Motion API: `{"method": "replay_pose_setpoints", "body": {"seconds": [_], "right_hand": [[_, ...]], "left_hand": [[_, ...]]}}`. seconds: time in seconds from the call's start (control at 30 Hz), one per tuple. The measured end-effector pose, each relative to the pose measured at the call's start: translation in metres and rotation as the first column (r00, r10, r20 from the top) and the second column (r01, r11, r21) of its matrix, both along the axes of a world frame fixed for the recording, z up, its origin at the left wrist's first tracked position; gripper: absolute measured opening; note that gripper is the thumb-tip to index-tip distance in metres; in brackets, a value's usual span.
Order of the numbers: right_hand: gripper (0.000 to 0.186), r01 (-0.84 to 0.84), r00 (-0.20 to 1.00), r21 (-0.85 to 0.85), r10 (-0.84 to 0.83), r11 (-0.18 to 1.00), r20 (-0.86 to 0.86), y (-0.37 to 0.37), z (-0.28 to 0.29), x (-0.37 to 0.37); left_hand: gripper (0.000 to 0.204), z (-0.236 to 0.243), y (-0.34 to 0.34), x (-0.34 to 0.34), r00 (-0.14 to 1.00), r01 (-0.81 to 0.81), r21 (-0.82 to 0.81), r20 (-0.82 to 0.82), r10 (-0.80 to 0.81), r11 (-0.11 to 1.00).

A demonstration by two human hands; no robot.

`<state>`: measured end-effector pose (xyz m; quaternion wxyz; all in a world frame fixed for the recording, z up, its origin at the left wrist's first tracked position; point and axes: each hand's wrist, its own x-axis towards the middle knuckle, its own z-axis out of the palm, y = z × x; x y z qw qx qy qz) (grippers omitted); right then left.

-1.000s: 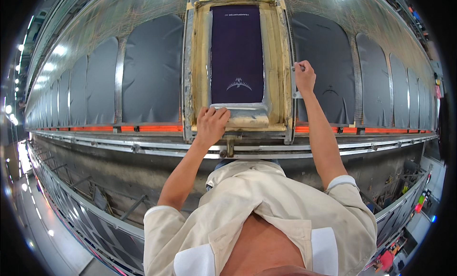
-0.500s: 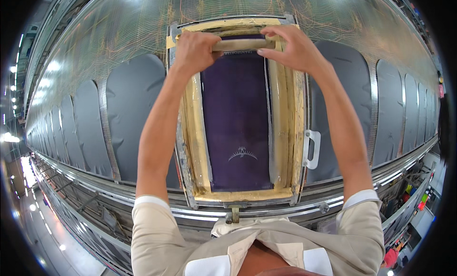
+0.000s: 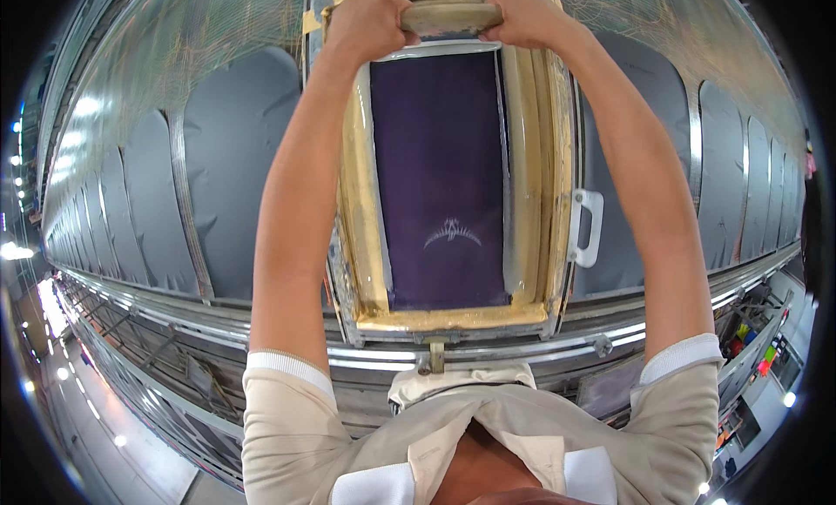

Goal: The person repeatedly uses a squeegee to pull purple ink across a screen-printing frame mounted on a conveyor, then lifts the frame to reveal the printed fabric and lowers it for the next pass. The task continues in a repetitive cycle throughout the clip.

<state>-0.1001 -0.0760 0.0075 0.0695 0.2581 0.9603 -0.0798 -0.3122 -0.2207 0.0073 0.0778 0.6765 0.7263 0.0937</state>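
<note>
A screen-printing frame (image 3: 557, 157) with yellow-taped borders holds a dark purple screen (image 3: 435, 148), which shows a pale wing-like emblem near its near end. At the frame's far end, my left hand (image 3: 364, 26) and my right hand (image 3: 531, 17) are closed on the two ends of a squeegee (image 3: 448, 17) lying crosswise above the purple area. A white D-shaped handle (image 3: 588, 226) is fixed to the frame's right side, below my right forearm.
Grey fabric panels (image 3: 235, 165) lie in rows on the long table (image 3: 122, 96) at both sides of the frame. Metal rails (image 3: 374, 357) run along the near edge, before my body. Racks (image 3: 174, 374) stand below and behind at the left.
My right hand has left the side handle for the squeegee. Both hands and the squeegee have travelled from the near end to the far end, the right fingers closing further since half a second ago.
</note>
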Motion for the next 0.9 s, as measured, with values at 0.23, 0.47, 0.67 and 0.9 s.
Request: {"method": "replay_pose_setpoints", "body": {"seconds": [0.23,0.47,0.67,0.9], "right_hand": [[0.024,-0.03,0.992,-0.195,0.005,0.98,-0.127,-0.163,0.004,0.099],[0.021,-0.042,0.979,-0.233,-0.006,0.971,-0.204,-0.316,0.007,0.193],[0.018,-0.038,0.998,-0.271,0.024,0.962,-0.054,-0.269,0.024,0.166],[0.031,-0.058,0.997,-0.1,0.051,0.993,-0.064,-0.066,0.021,0.046]], "left_hand": [[0.016,0.015,-0.164,0.094,0.997,0.007,-0.012,0.081,-0.006,1.0],[0.022,0.013,-0.32,0.182,0.993,0.038,-0.016,0.109,-0.036,0.999],[0.022,0.023,-0.273,0.155,0.991,0.038,-0.087,0.131,-0.026,0.996],[0.028,0.029,-0.074,0.038,0.999,0.024,-0.069,-0.021,-0.025,0.997]]}}
